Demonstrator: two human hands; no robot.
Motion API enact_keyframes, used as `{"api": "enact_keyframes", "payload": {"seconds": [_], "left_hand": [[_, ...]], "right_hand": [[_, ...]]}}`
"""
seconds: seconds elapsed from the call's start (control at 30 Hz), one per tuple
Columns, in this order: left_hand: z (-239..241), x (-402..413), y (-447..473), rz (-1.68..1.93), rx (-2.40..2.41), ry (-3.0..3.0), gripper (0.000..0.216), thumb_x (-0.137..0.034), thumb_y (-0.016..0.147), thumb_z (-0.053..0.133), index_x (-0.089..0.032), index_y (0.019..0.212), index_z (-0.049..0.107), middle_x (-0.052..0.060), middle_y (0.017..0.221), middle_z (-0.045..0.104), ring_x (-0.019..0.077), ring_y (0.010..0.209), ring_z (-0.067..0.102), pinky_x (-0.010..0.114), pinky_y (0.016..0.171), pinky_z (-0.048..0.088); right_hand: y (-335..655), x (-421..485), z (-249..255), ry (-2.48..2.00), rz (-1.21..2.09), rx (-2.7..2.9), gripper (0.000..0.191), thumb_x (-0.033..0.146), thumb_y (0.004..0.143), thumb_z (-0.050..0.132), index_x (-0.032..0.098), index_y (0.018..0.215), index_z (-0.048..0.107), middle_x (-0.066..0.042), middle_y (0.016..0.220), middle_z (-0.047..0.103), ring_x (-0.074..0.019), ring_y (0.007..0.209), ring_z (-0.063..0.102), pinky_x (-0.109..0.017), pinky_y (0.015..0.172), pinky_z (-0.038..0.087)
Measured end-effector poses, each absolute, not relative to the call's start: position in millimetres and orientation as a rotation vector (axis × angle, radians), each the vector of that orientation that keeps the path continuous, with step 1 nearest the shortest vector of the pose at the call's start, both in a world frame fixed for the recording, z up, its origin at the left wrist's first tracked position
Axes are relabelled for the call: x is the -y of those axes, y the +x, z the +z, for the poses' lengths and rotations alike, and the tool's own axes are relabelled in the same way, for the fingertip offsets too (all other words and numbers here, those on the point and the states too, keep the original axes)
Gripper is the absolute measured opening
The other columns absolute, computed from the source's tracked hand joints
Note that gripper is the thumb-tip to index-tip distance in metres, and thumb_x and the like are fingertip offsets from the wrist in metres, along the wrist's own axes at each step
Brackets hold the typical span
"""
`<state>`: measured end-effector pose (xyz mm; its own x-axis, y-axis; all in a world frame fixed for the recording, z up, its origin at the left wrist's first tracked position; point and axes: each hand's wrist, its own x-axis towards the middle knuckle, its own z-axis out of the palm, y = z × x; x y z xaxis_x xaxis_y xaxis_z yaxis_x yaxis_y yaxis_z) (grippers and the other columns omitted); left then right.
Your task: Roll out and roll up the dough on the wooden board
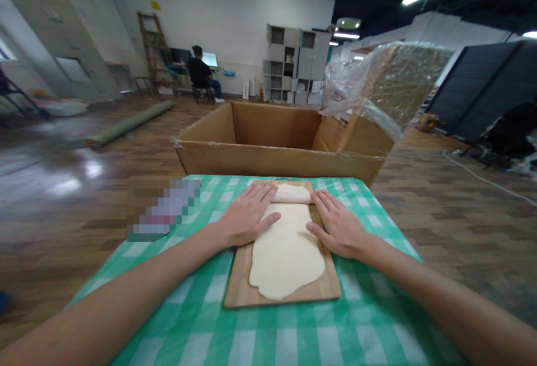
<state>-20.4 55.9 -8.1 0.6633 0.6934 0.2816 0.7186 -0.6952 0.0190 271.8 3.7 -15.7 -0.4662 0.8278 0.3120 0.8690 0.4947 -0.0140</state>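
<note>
A sheet of pale dough point(287, 254) lies flat on a wooden board point(241, 287), with an uneven rounded edge at the near end. Across its far part rests a pale rolling pin point(291, 194), with some dough showing beyond it. My left hand point(251, 213) lies flat over the pin's left end, fingers stretched forward, its thumb over the dough. On the other side my right hand point(338, 223) has its fingertips at the pin's right end and its thumb above the dough's edge. Neither hand wraps around the pin, and its ends are mostly hidden.
A green-and-white checked cloth point(201, 310) covers the table. At its left edge lies a blurred-out flat object point(165, 212). Beyond the table stands a large open cardboard box point(268, 156) with plastic wrap point(377, 80) at its right. A person point(202, 72) sits at a far desk.
</note>
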Motion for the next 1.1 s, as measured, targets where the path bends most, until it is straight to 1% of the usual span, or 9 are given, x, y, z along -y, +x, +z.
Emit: {"api": "enact_keyframes", "payload": {"seconds": [0.1,0.27,0.4,0.5,0.57,0.63,0.8,0.97,1.1], "left_hand": [[-13,-67,-17,-0.361,1.225,-2.777,0.077,-0.064,0.104,0.022,-0.011,0.160,0.032,0.015,0.168,0.031,0.0276,0.158,0.022,0.046,0.129,0.012],[-12,-115,1,-0.309,1.396,-2.742,0.079,-0.063,0.105,0.014,-0.009,0.158,0.037,0.015,0.166,0.034,0.0294,0.157,0.025,0.048,0.127,0.016],[-11,-153,13,-0.281,1.441,-2.684,0.070,-0.058,0.107,0.015,-0.016,0.151,0.049,0.013,0.161,0.045,0.0305,0.153,0.034,0.051,0.125,0.021],[-13,-169,18,-0.284,1.431,-2.653,0.067,-0.056,0.107,0.016,-0.016,0.144,0.056,0.014,0.153,0.054,0.0308,0.148,0.041,0.051,0.123,0.025],[-16,-171,18,-0.287,1.421,-2.651,0.066,-0.054,0.108,0.016,-0.016,0.142,0.058,0.013,0.150,0.058,0.0306,0.146,0.044,0.049,0.122,0.027],[-17,-166,17,-0.285,1.411,-2.661,0.066,-0.053,0.108,0.016,-0.016,0.141,0.059,0.011,0.150,0.058,0.0305,0.147,0.043,0.047,0.122,0.027],[-17,-124,10,-0.357,1.355,-2.654,0.069,-0.053,0.108,0.017,-0.009,0.147,0.053,0.015,0.155,0.052,0.0300,0.149,0.040,0.045,0.125,0.023],[-15,-58,0,-0.441,1.274,-2.654,0.070,-0.058,0.106,0.026,-0.009,0.153,0.044,0.016,0.159,0.046,0.0288,0.148,0.040,0.043,0.126,0.023],[-9,-22,-4,-0.466,1.279,-2.650,0.071,-0.061,0.105,0.029,-0.009,0.152,0.043,0.018,0.157,0.047,0.0306,0.147,0.042,0.045,0.124,0.026]], "right_hand": [[272,-15,-13,-1.441,-0.201,2.488,0.085,0.067,0.103,0.027,0.003,0.158,0.035,-0.023,0.160,0.041,-0.0353,0.151,0.035,-0.052,0.124,0.028],[264,-70,-4,-1.572,-0.155,2.513,0.070,0.056,0.108,0.023,0.005,0.150,0.048,-0.022,0.149,0.055,-0.0331,0.138,0.052,-0.047,0.118,0.037],[255,-106,3,-1.766,-0.147,2.454,0.047,0.048,0.107,0.045,0.015,0.135,0.062,-0.016,0.140,0.062,-0.0306,0.125,0.061,-0.046,0.106,0.049],[251,-118,4,-1.803,-0.145,2.432,0.037,0.040,0.100,0.064,0.019,0.131,0.062,-0.010,0.133,0.062,-0.0266,0.112,0.065,-0.047,0.094,0.056],[250,-119,2,-1.818,-0.135,2.424,0.038,0.038,0.099,0.067,0.019,0.131,0.061,-0.009,0.132,0.062,-0.0254,0.110,0.065,-0.047,0.092,0.057],[250,-115,-1,-1.827,-0.117,2.419,0.036,0.042,0.103,0.059,0.018,0.130,0.063,-0.012,0.131,0.064,-0.0261,0.111,0.066,-0.047,0.095,0.056],[254,-84,-10,-1.679,-0.161,2.434,0.064,0.056,0.109,0.022,0.013,0.140,0.058,-0.019,0.143,0.061,-0.0315,0.129,0.059,-0.046,0.111,0.044],[260,-33,-20,-1.475,-0.272,2.441,0.077,0.062,0.105,0.024,0.004,0.155,0.041,-0.020,0.158,0.046,-0.0335,0.148,0.039,-0.047,0.123,0.027],[261,0,-19,-1.450,-0.228,2.436,0.085,0.069,0.101,0.029,0.006,0.157,0.039,-0.020,0.159,0.045,-0.0359,0.149,0.036,-0.050,0.123,0.026]]}}
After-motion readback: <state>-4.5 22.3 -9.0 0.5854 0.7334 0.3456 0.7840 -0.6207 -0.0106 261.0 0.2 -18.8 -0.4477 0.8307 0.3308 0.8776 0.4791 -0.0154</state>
